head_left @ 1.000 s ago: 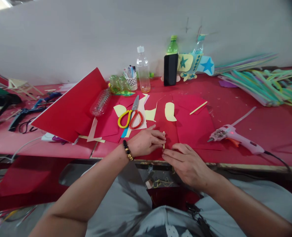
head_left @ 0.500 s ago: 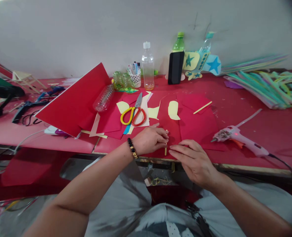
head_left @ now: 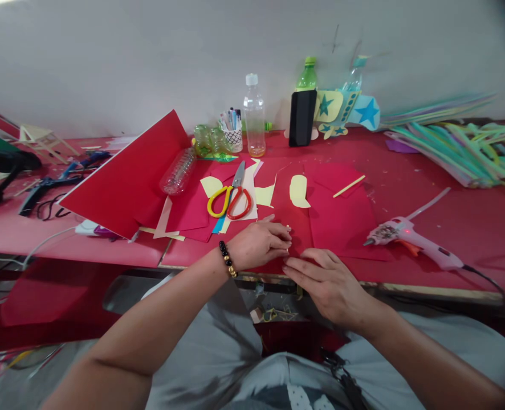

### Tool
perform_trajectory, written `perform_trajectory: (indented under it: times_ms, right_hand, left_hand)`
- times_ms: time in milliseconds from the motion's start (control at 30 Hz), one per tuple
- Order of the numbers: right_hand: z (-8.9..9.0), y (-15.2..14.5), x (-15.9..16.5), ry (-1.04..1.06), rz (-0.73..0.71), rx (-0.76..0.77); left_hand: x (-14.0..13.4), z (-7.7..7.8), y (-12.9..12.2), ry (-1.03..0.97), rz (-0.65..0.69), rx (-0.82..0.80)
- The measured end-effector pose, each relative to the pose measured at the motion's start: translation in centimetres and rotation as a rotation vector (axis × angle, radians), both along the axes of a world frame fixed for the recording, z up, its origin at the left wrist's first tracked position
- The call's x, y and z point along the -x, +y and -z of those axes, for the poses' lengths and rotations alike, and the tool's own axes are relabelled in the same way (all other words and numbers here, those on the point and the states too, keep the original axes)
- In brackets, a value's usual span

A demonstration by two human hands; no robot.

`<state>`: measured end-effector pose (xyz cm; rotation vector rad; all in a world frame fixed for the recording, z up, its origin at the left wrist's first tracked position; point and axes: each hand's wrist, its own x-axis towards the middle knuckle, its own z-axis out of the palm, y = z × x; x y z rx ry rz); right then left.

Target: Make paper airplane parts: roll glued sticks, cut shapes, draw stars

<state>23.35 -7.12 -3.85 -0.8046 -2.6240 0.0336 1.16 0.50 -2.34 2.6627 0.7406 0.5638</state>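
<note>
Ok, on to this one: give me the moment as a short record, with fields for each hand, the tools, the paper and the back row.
Left hand: fingers on a small pale stick, mostly hidden; grip unclear
Right hand: beside the left, fingers close to the stick; contact unclear
Scissors: lying on paper beyond the left hand
Glue gun: on its side at right, red light showing
Red paper: beyond the right hand, a yellow stick on it
Back row: pen cup, clear bottle, upright phone
</note>
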Motion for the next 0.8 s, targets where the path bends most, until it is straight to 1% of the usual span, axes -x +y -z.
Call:
perform_trajectory:
  times_ms: [200, 533, 800]
  right_hand:
    - [-0.03, -0.06, 0.24, 0.027, 0.002, 0.015]
    - [0.08, -0.01, 0.51, 0.040, 0.015, 0.055]
    - [0.12, -0.03, 0.44, 0.033, 0.013, 0.076]
  left_hand:
    - [0.01, -0.07, -0.05, 0.003, -0.001, 0.021]
    - [0.01, -0.48, 0.06, 0.026, -0.027, 0.100]
    - [-0.06, -0.48, 0.03, 0.035, -0.022, 0.108]
